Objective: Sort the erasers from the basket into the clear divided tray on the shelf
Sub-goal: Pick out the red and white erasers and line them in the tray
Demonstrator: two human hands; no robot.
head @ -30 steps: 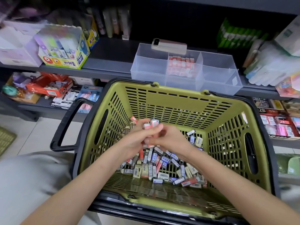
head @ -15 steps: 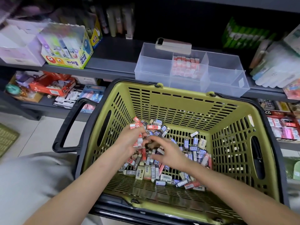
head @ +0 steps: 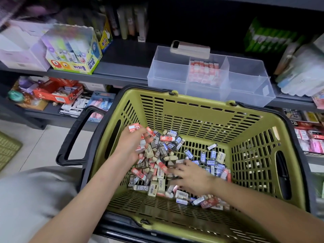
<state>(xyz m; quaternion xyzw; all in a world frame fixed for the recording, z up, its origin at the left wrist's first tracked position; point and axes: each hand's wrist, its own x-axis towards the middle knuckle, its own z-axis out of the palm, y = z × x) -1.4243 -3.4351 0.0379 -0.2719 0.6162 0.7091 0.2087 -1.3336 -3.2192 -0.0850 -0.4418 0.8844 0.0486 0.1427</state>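
The left hand (head: 130, 146) has its grip curled round a clutch of red-and-white erasers (head: 134, 128), one poking out past the fingertips. The right hand (head: 192, 178) lies low on the heap of loose erasers (head: 164, 149) in the green basket (head: 254, 155), fingers blurred, so I cannot tell whether its grip holds anything. Beyond the basket's far rim the clear divided tray (head: 168, 72) sits on the shelf (head: 122, 67), with stacked red erasers (head: 204, 72) in its middle compartment.

Olive-green slotted basket (head: 192, 111) with black rim and handle; red-white, blue-white, brown and cream erasers (head: 163, 151) inside. Clear tray (head: 168, 74), red-and-white sorted erasers (head: 204, 72) within; dark grey shelf (head: 122, 67).
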